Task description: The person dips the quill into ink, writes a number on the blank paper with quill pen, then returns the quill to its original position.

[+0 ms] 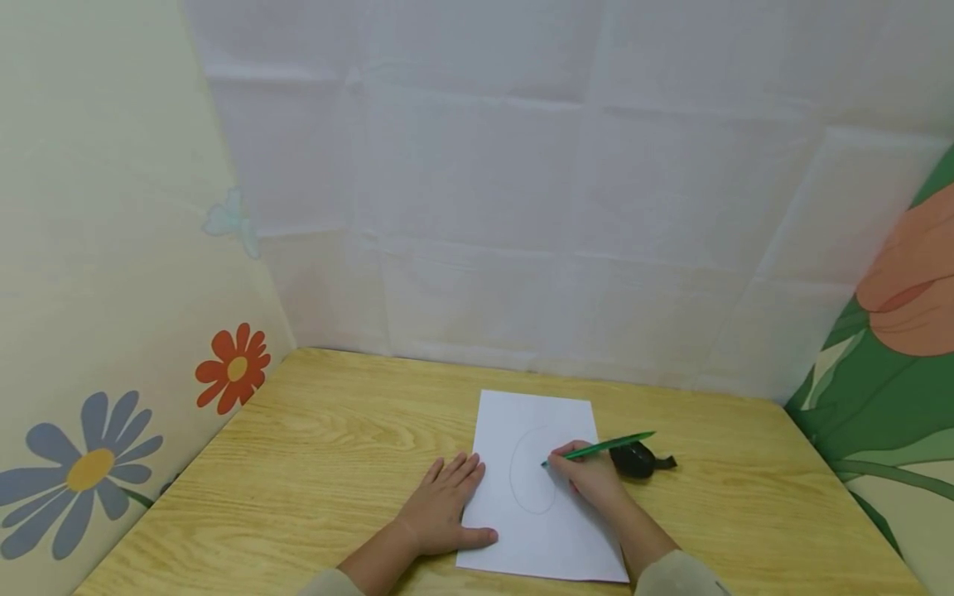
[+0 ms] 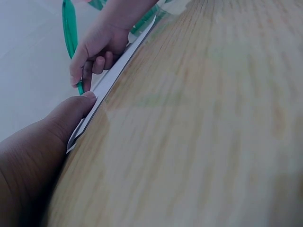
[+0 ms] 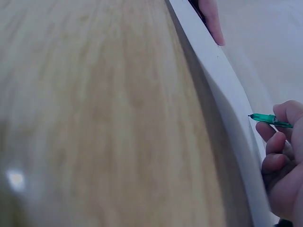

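Pen (image 1: pixel 607 447) is pinched by right hand (image 1: pixel 589 478), long axis slanted, tip aimed left onto paper (image 1: pixel 537 488); left hand (image 1: pixel 445 507) lies flat, fingers relaxed, holding paper down.

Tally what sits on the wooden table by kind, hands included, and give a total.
Sheets of white paper: 1
Green pens: 1
Small black objects beside the sheet: 1
Hands: 2, the left hand flat on the sheet's edge, the right hand gripping the pen
Total: 5
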Tool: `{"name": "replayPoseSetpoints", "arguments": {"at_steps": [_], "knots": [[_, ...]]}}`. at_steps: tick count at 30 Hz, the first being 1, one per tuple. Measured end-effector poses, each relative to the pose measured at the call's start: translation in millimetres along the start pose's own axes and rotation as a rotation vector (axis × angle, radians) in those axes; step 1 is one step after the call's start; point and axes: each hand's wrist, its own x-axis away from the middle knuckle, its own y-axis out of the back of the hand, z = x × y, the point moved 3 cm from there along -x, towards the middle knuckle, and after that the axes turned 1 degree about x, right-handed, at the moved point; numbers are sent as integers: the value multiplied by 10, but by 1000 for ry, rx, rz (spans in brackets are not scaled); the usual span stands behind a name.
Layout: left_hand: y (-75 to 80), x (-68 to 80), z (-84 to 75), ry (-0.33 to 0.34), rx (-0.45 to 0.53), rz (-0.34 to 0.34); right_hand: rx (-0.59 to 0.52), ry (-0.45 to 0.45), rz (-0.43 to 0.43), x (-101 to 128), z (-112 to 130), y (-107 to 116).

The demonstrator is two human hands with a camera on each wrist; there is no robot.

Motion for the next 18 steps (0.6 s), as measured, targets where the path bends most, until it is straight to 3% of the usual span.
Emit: {"name": "replayPoseSetpoints", "arguments": {"at_steps": [18], "knots": [[-2,-2,9,-7,-3,0,16,1,3,3,44,-44]]}}
